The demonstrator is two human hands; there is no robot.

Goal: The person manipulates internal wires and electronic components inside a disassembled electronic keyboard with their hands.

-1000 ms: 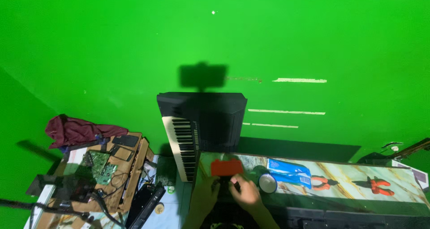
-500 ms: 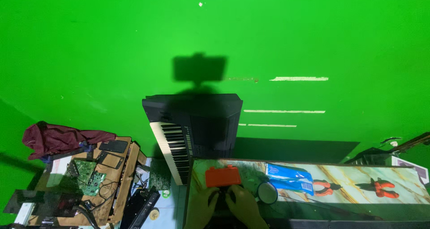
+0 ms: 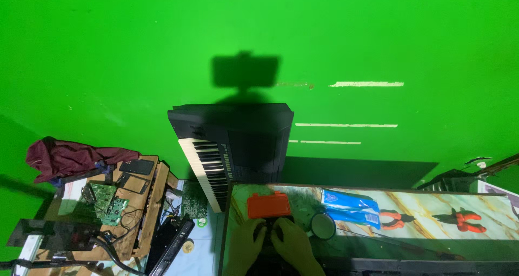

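My left hand [image 3: 245, 242] and my right hand [image 3: 293, 242] are side by side at the table's near edge. Their fingers are curled together on a small dark object [image 3: 273, 228], most of which they hide. Just beyond the fingertips an orange-red rectangular case [image 3: 268, 204] lies flat on the patterned tabletop [image 3: 432, 238]. A round dark tin [image 3: 323, 226] sits close to the right of my right hand.
A blue packet [image 3: 351, 206] and two red-handled pliers [image 3: 397, 218] [image 3: 462, 217] lie further right. A black piano keyboard [image 3: 227, 146] leans behind the table. At left, a wooden bench [image 3: 146, 200] holds circuit boards [image 3: 105, 203], cables and a maroon cloth [image 3: 70, 157]. Green wall all round.
Both hands have drawn back toward me and closed together below the orange-red case. The view has shifted, so the keyboard and bench sit further right in frame.
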